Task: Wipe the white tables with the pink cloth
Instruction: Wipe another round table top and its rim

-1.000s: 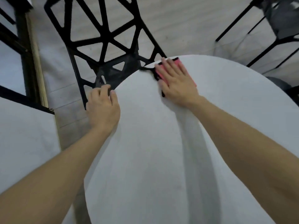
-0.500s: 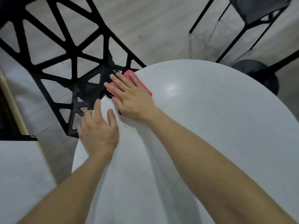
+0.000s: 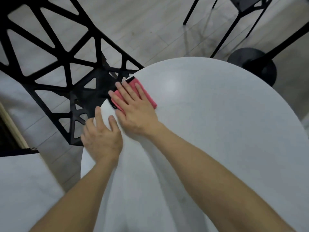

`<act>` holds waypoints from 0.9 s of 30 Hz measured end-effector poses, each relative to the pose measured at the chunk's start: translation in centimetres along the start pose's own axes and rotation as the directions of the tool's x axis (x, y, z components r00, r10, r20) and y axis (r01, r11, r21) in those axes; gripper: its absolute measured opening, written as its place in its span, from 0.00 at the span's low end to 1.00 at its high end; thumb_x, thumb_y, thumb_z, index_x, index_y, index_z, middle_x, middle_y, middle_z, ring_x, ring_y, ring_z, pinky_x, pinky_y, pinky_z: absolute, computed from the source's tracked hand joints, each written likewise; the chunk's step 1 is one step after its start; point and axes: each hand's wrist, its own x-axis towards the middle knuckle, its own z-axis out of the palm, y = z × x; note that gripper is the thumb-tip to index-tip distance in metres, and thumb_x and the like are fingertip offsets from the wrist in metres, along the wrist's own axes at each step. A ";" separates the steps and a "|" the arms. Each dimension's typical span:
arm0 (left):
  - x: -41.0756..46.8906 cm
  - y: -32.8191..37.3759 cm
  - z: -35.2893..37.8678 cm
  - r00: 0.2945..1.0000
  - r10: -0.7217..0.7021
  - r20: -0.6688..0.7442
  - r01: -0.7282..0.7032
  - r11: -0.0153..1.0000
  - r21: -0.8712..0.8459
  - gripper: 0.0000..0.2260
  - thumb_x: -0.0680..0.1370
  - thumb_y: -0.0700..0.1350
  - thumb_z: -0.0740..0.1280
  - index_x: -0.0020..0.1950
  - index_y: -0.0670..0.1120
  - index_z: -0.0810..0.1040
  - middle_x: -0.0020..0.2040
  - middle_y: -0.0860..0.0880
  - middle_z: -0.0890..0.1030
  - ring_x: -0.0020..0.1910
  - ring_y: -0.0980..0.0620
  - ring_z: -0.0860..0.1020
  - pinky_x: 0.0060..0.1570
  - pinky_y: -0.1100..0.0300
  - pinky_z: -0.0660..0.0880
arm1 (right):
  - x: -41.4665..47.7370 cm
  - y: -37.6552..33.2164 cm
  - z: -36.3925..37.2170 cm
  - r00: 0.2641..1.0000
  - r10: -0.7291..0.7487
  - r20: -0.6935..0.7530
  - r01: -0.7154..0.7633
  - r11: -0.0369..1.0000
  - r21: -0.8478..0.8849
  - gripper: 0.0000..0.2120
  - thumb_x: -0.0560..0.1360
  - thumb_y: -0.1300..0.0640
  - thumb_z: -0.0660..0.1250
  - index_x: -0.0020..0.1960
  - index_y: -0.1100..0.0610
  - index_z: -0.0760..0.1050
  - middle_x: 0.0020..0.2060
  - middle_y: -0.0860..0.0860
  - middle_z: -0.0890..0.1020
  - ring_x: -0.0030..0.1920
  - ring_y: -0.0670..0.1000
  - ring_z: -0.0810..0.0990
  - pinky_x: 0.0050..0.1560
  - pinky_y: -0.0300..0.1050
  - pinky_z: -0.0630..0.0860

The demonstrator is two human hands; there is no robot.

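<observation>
Since a second ago the right hand [image 3: 137,113] has swept the pink cloth [image 3: 148,96] along the rim toward the left hand [image 3: 102,141] — they now lie just beside each other, near 10 o'clock on the round white worktop [image 3: 217,131]. The right fingers [image 3: 123,92] press the cloth flat, straight and spread, gripping nothing; the left rest loosely open on the rim. The cloth's edge seems to overhang, so an outward stroke could drag it onto the black chair [image 3: 95,91] — nothing pins it but palm pressure.
</observation>
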 end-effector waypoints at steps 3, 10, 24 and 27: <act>0.0 0.0 0.1 1.000 0.005 -0.001 -0.005 1.000 0.004 0.26 0.87 0.61 0.56 0.84 0.53 0.66 0.62 0.40 0.78 0.61 0.37 0.76 0.63 0.38 0.72 | -1.5 5.4 -0.7 0.992 -0.123 0.002 0.123 0.992 -0.033 0.28 0.88 0.45 0.53 0.87 0.45 0.57 0.87 0.51 0.57 0.88 0.52 0.51 0.87 0.58 0.45; -0.2 0.2 -0.1 1.000 0.016 0.027 -0.016 1.000 0.026 0.26 0.88 0.59 0.55 0.85 0.51 0.64 0.65 0.40 0.78 0.64 0.38 0.75 0.64 0.39 0.71 | -6.7 15.4 -3.0 0.735 0.663 -0.141 -0.667 0.745 0.023 0.31 0.86 0.44 0.49 0.88 0.48 0.51 0.88 0.54 0.50 0.88 0.53 0.46 0.86 0.61 0.44; 0.3 -0.2 0.4 1.000 0.015 0.010 -0.015 1.000 0.006 0.27 0.87 0.60 0.55 0.84 0.51 0.66 0.64 0.41 0.78 0.63 0.38 0.75 0.66 0.41 0.70 | -8.2 14.8 -3.0 0.810 0.570 -0.141 -0.576 0.818 -0.001 0.31 0.87 0.47 0.51 0.88 0.48 0.52 0.88 0.53 0.51 0.88 0.53 0.47 0.87 0.60 0.46; 0.2 0.1 -0.1 0.999 0.028 0.020 -0.028 1.000 0.000 0.27 0.87 0.60 0.55 0.85 0.51 0.66 0.64 0.40 0.78 0.63 0.37 0.75 0.66 0.42 0.69 | -10.0 4.6 -0.5 0.857 0.488 -0.162 -0.487 0.872 0.051 0.31 0.87 0.47 0.53 0.88 0.50 0.52 0.88 0.56 0.51 0.88 0.55 0.47 0.86 0.64 0.47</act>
